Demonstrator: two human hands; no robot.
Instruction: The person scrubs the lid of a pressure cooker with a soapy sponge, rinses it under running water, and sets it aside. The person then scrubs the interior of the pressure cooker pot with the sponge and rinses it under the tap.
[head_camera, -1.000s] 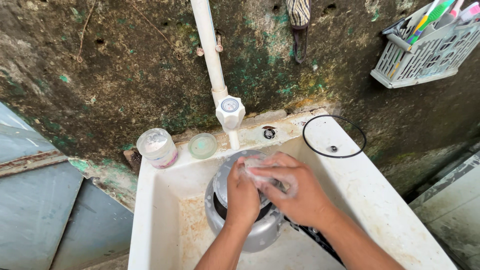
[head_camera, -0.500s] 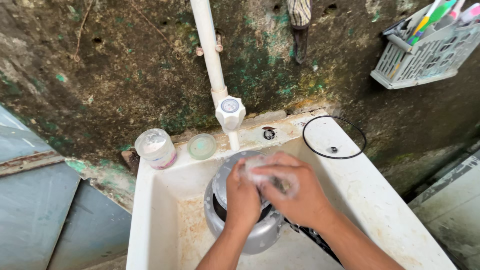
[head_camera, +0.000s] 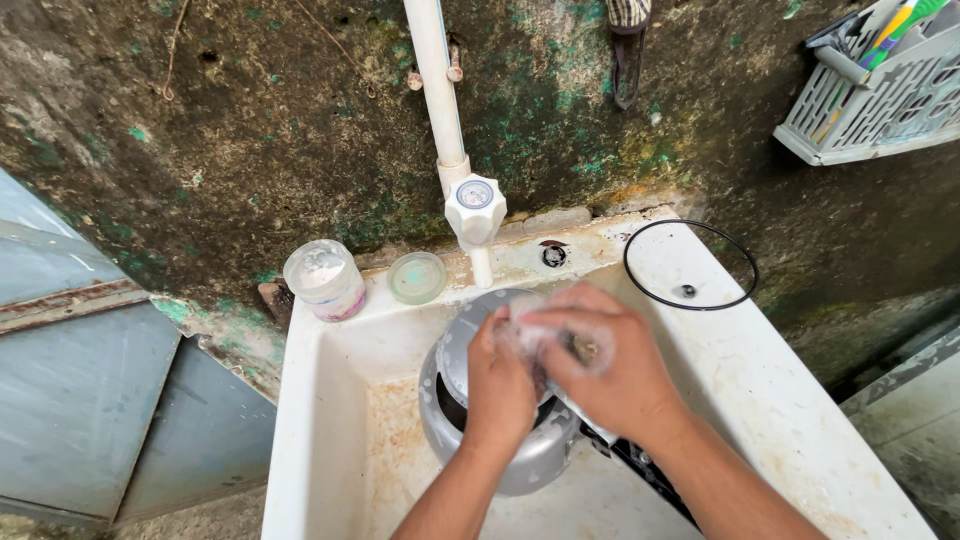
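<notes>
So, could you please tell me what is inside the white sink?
Inside the white sink sits a metal pot, under both hands. They cover its inside.

small round plastic jar (head_camera: 324, 279) on the sink's (head_camera: 330, 400) back rim.

1 pot (head_camera: 520, 450), 1 jar (head_camera: 325, 280), 1 tap (head_camera: 475, 212), 2 hands (head_camera: 560, 370).

Both my forearms enter from the bottom edge, bare, angled up and inward so the wrists converge near centre. My left hand (head_camera: 500, 385) is knuckles-up, fingers curled forward and down, thumb side toward the right hand. My right hand (head_camera: 610, 365) lies across just beyond it, back of the hand facing up, fingers bent and closed in a grip, tips tucked under. The two hands touch at the fingers. Right wrist slightly flexed; left wrist straight.
</notes>
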